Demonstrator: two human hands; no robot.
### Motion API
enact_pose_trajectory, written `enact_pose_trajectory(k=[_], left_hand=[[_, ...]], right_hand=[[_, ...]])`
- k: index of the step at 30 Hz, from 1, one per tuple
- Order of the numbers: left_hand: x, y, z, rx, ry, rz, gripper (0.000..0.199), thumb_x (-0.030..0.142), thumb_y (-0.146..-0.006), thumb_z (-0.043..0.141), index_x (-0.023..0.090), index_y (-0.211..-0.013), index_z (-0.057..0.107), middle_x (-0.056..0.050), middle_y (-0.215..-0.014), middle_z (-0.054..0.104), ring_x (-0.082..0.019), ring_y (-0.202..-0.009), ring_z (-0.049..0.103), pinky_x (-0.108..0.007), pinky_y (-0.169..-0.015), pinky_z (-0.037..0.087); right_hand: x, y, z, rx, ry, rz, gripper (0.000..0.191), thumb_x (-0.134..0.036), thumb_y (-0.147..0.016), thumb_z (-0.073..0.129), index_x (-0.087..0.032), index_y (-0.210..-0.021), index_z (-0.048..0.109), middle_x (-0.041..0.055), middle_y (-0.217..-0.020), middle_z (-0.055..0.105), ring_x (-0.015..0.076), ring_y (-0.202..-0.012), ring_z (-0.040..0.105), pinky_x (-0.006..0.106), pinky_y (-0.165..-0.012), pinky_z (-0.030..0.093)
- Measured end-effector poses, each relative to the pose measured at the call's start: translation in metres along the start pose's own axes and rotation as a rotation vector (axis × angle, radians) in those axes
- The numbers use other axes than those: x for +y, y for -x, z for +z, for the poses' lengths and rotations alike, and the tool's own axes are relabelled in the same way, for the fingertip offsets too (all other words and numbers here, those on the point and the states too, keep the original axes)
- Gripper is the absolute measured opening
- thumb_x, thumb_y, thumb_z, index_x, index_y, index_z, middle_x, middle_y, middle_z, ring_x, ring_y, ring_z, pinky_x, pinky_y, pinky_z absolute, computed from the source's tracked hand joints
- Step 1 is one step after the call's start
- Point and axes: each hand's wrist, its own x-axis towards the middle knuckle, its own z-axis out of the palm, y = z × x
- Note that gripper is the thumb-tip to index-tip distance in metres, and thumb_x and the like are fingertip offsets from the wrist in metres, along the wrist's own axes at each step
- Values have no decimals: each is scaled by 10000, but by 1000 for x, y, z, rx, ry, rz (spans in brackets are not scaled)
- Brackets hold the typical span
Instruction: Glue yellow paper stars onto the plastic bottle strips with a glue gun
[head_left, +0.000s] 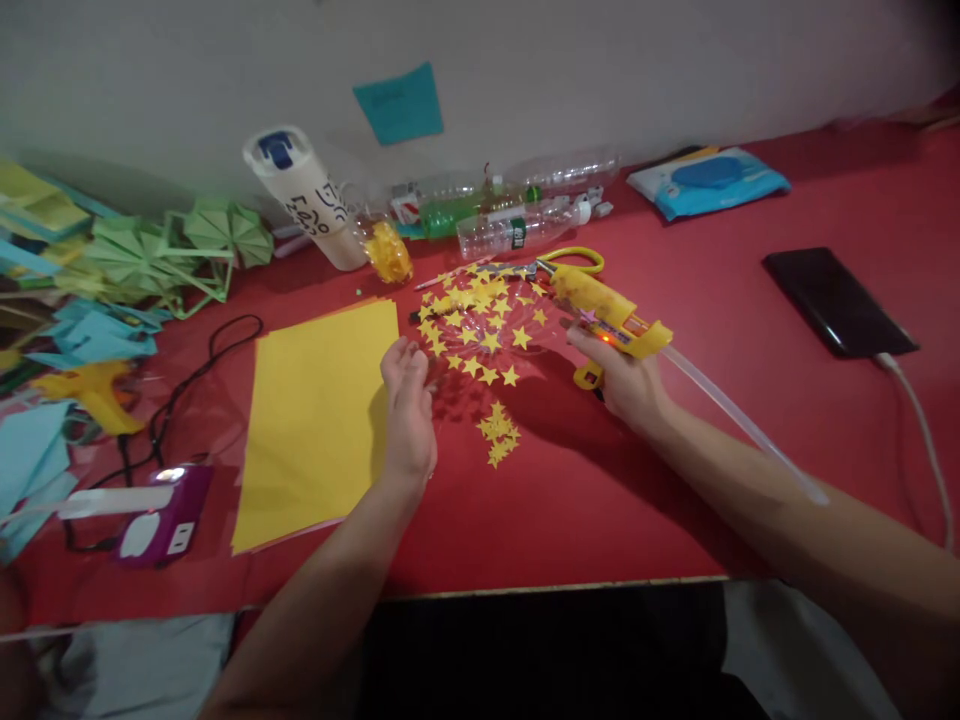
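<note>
Stars of yellow card-like material (490, 341) spread over and around a fanned-out clear plastic piece (480, 322), which sits between the two hands on the red worktop (570, 520), toward the middle from its near edge; from my remote seat, I take that spot as chosen so both hands can reach it. My right hand (626, 375) has its grip wrapped round a yellow plastic glue gun (596, 297) showing a small orange light, nose aimed left toward the far edge; a long translucent glue stick (742, 420) juts out behind over the forearm, probably so it can feed freely. My left hand (409, 405) is at the plastic piece's left side, fingers partly curled; I cannot tell whether that grip has hold of a clear strip or is only beside it. A small heap of loose yellow stars (498, 432) lies closer to the near edge, presumably for easy picking. I read the flat stack of yellow paper sheets (322, 420) left of that hand as set aside. Toward the far edge, yellow-handled metal scissors (598, 258) and clear plastic bottles (491, 240) lie beyond, likely parked out of the way.
</note>
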Motion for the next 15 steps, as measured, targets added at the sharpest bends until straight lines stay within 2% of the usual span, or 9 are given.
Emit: enact_pose_trajectory(k=[3,7,11,15], left_hand=[[4,-1,5,-90,134,-88,625,695,-818,480,269,-1273,426,-121,-1375,491,-287,-1236,532,-424,-962,493],[3,-5,10,-152,145,-85,683,723,-813,460,280,-1329,406,-117,-1388,504,-272,-1199,562,-385,-908,504],[-3,-14,11,-116,186,-90,697,701,-802,510,281,-1347,401,-96,-1320,564,-233,-1114,596,-328,-862,503],[-5,-22,12,-93,277,-115,587,653,-812,550,279,-1260,484,-69,-1198,619,-211,-1049,618,-301,-823,512]], right_hand=[[-1,0,2,-33,-115,55,299,-493,-796,631,-263,-983,671,31,-1046,705,289,-1117,631,511,-1048,462],[-3,3,0,-52,-132,82,346,-526,-762,673,-271,-996,667,26,-1069,713,293,-1129,631,533,-1072,435],[-9,7,-1,-105,-107,88,412,-561,-774,657,-279,-1074,635,39,-1085,715,284,-1059,666,539,-1015,482],[-20,12,1,-166,-110,40,468,-554,-807,627,-286,-1187,571,53,-1082,709,256,-992,688,477,-895,560]])
